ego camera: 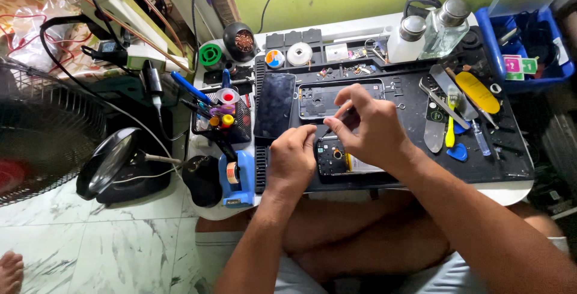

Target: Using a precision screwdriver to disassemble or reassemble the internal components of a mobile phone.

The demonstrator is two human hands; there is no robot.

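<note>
Phone point(336, 160), opened and showing its insides, lies on the black mat point(409, 143) at the near edge of the bench point(511, 193), right in front of you and partly under your hands. Your left hand point(293, 159) is curled with its knuckles up, pressing on the phone's left end and steadying it. Your right hand point(371, 124) hovers just above the phone, thumb and forefinger pinched together at a small part or tool; what they grip is too small to tell.

Just beyond your hands lies a phone frame point(336, 98) with its back up, and left of that a dark screen panel point(274, 105), both on the mat. To your right on the mat sit a metal spudger point(451, 92), a yellow pry tool point(476, 91), a blue pick point(458, 152) and a small screwdriver point(481, 137), all well apart from your hands. At the far edge stand two clear bottles point(430, 29) with metal caps, and beside them a blue bin point(529, 47).

Left of the mat you have a mesh holder point(231, 119) with pens and tools, and nearer you a blue tape dispenser point(237, 177). A round magnifier lamp point(108, 163) sits further left above the marble floor point(120, 252), next to a fan point(36, 143). Your crossed legs are under the bench.
</note>
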